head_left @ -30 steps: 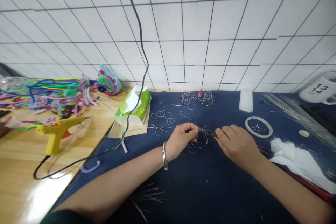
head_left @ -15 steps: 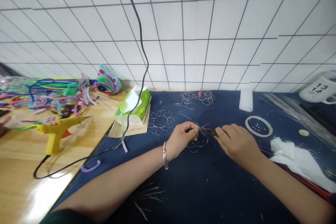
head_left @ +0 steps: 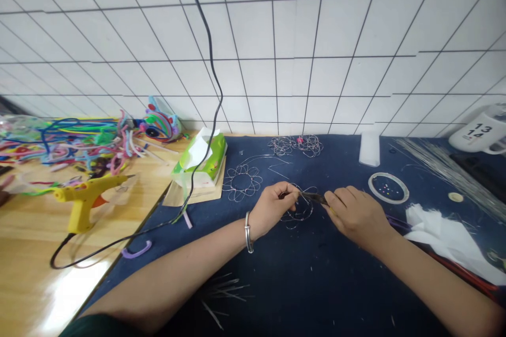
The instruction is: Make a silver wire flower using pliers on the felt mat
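Note:
Pinched at the middle of the blue cloth, my left hand [head_left: 274, 209] holds a thin wire piece [head_left: 301, 212] bent into a loop with small petals. My right hand [head_left: 356, 216] is wrapped round dark-jawed pliers [head_left: 315, 197], whose tips meet the wire by my left fingertips. Farther left lies a flower-shaped wire ring [head_left: 242, 183]. Behind my hands sits a bundle of curled wire shapes [head_left: 295, 145] with a pink bit in it. Fine detail at the plier tips is too small to tell.
On the left are a yellow glue gun [head_left: 89, 197], a green tissue pack [head_left: 205, 158] and colourful pipe cleaners [head_left: 75, 142]. To the right are a round bead dish [head_left: 388, 188], white cloth [head_left: 446, 237], loose wires [head_left: 438, 168] and a mug [head_left: 478, 134].

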Motion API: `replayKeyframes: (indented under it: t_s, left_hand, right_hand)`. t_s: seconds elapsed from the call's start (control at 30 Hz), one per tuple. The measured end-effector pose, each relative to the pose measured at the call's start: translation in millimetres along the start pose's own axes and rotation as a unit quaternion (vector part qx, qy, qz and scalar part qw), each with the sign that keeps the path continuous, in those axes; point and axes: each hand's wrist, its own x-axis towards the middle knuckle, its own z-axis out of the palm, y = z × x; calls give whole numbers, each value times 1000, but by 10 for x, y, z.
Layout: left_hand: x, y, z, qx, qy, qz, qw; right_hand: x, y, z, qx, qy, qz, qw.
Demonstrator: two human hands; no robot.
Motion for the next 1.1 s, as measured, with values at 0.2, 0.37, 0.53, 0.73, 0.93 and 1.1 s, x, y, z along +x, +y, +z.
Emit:
replayKeyframes:
  t_s: [0.2, 0.37, 0.53, 0.73, 0.93, 1.1]
  left_hand:
    - [2, -26, -1, 10, -2, -5, 1000]
    - [-1, -21, 4, 1, -6, -7, 1000]
    - [-2, -30, 16, 6, 5, 7, 1000]
    - [-17, -54, 40, 19, 23, 34, 999]
    - [-49, -27, 77, 65, 64, 58, 994]
    - [-64, -37, 102, 91, 92, 71, 989]
  right_hand:
    - [-7, 1, 28, 5, -9, 4, 1000]
    - [-14, 6, 42, 0, -10, 4, 1000]
    - [-14, -13, 47, 5, -14, 19, 1000]
    - [-23, -56, 72, 9, -11, 35, 999]
    - [-32, -113, 85, 29, -18, 53, 998]
    - [-33, -150, 106, 46, -24, 69, 996]
